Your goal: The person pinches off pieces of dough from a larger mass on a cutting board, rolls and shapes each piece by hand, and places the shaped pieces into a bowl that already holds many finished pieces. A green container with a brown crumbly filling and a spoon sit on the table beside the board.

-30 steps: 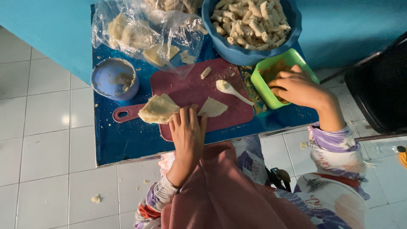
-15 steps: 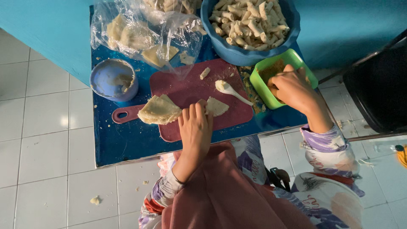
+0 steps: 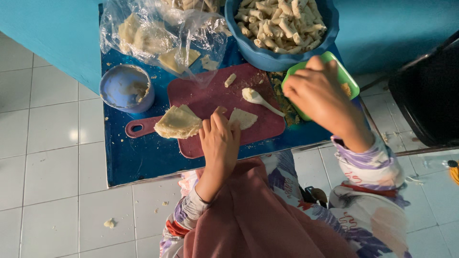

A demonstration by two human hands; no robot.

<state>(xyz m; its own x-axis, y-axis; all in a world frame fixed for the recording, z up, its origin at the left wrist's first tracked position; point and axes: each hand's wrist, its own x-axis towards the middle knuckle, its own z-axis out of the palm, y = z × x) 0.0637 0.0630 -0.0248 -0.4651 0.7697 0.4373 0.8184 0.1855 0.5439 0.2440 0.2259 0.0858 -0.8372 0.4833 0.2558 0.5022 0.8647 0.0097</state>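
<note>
Since a second ago the left hand (image 3: pixel 219 138) slid up the cutting board (image 3: pixel 210 95). Its fingers (image 3: pixel 221 125) lie flat, holding nothing, between the wrapper stack (image 3: pixel 177 123) and a single wrapper (image 3: pixel 245 117) just to their right. The right hand (image 3: pixel 318 93) curls over the green tub (image 3: pixel 345 76); what it holds I cannot tell.

The left hand (image 3: pixel 219 138) lies flat on a dark red cutting board (image 3: pixel 210 95), fingertips touching a thin pastry wrapper (image 3: pixel 244 118) beside a stack of wrappers (image 3: pixel 177 123). The right hand (image 3: pixel 318 93) hovers over a green container (image 3: pixel 348 79), just below a blue bowl of rolled pastries (image 3: pixel 279 21).
</note>
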